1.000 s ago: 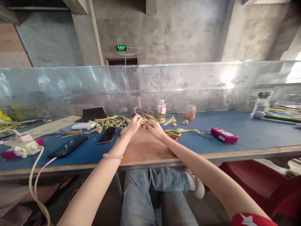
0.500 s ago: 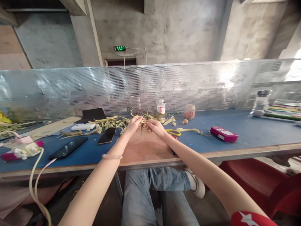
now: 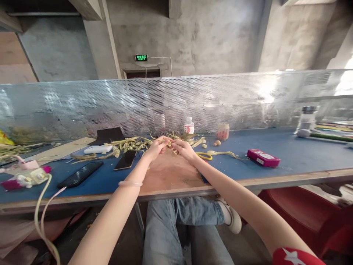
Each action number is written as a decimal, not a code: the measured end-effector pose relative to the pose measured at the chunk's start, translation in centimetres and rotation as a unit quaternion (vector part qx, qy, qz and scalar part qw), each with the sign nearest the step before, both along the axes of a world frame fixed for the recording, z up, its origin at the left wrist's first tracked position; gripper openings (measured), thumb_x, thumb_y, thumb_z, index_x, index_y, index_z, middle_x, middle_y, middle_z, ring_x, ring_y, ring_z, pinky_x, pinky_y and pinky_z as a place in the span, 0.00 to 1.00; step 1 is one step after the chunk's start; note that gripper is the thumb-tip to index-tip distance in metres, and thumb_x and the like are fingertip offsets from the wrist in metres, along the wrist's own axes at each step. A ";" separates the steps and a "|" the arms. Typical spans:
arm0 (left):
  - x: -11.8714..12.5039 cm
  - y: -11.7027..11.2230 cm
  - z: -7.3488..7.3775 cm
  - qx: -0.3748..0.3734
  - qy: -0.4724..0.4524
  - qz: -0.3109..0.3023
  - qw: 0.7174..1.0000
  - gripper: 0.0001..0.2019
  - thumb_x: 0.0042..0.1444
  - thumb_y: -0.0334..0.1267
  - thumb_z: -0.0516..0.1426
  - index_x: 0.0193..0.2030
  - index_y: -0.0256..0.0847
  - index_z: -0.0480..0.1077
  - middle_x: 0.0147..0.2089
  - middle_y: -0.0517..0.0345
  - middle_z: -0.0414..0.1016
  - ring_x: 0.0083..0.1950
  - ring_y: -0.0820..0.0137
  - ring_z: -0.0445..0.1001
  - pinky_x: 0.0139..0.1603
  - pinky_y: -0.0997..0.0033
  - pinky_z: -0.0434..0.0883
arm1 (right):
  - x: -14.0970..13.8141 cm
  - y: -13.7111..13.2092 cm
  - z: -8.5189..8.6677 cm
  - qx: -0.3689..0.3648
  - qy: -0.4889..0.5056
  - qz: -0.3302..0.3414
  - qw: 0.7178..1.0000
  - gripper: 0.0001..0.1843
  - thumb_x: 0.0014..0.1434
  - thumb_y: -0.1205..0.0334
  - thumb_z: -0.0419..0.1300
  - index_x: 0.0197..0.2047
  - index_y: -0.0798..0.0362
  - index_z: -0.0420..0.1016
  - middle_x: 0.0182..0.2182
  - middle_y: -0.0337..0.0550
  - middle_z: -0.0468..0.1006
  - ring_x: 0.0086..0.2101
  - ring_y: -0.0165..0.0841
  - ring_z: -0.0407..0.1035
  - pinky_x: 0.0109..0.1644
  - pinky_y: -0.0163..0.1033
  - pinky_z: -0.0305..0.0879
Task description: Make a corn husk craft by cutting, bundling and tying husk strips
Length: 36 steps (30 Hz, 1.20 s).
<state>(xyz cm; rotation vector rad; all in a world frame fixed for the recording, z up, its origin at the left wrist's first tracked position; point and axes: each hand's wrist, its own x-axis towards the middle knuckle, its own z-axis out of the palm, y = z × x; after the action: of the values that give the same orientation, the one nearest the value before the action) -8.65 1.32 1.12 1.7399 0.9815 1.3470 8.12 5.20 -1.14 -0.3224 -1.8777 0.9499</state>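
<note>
My left hand (image 3: 158,148) and my right hand (image 3: 184,149) meet over the brown board (image 3: 168,173) on the blue table. Between their pinched fingertips is a small piece of dried plant husk (image 3: 169,144), pale green and yellowish; both hands grip it. The fingers cover most of the piece. Behind and left of my hands lies a pile of dried stalks and leaves (image 3: 131,144). More dry leaves (image 3: 193,139) lie just beyond my right hand.
A white-capped bottle (image 3: 189,126) and a jar (image 3: 223,131) stand near the perforated metal screen (image 3: 239,99). Two phones, one a black phone (image 3: 80,174), lie at left by a cabled charger (image 3: 30,176). A magenta box (image 3: 263,158) and yellow-handled scissors (image 3: 204,156) are at right.
My fingertips have drawn closer together around the husk piece, and the left hand has turned slightly. The things on the table stay where they were.
</note>
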 end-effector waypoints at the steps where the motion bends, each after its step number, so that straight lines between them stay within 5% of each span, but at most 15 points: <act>1: 0.0 0.0 0.0 0.000 -0.001 -0.003 1.000 0.17 0.52 0.50 0.58 0.41 0.39 0.68 0.16 0.73 0.47 0.16 0.80 0.43 0.18 0.79 0.43 | 0.1 0.0 0.1 0.001 -0.002 0.001 1.000 0.15 0.56 0.53 0.54 0.36 0.54 0.76 0.40 0.45 0.75 0.32 0.31 0.67 0.30 0.33 0.62; 14: -0.4 0.7 -0.5 0.016 0.009 0.000 1.000 0.18 0.50 0.52 0.59 0.37 0.40 0.66 0.16 0.73 0.48 0.16 0.81 0.45 0.18 0.80 0.46 | 0.3 -0.3 0.3 -0.002 -0.030 0.011 0.999 0.14 0.55 0.57 0.54 0.30 0.56 0.77 0.43 0.46 0.75 0.29 0.27 0.65 0.28 0.32 0.61; 24: 0.1 0.5 -0.2 0.036 0.064 0.049 0.996 0.21 0.44 0.45 0.64 0.45 0.39 0.70 0.24 0.62 0.67 0.19 0.80 0.56 0.17 0.80 0.50 | 0.7 -0.7 0.7 -0.005 -0.028 -0.009 1.000 0.15 0.55 0.55 0.53 0.32 0.55 0.77 0.33 0.43 0.75 0.27 0.27 0.63 0.25 0.31 0.58; 36: 0.1 0.4 -0.1 0.040 0.039 0.061 0.997 0.18 0.48 0.46 0.61 0.43 0.38 0.74 0.19 0.65 0.60 0.17 0.80 0.50 0.17 0.78 0.47 | 1.1 -1.0 1.2 -0.044 -0.010 0.020 0.999 0.14 0.53 0.58 0.55 0.23 0.56 0.75 0.34 0.45 0.77 0.27 0.29 0.66 0.29 0.34 0.62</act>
<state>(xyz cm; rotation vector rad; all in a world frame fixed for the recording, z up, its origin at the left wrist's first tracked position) -8.51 1.67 0.98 1.8295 1.1064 1.4200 9.20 4.25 0.05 -0.3497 -1.8694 1.0622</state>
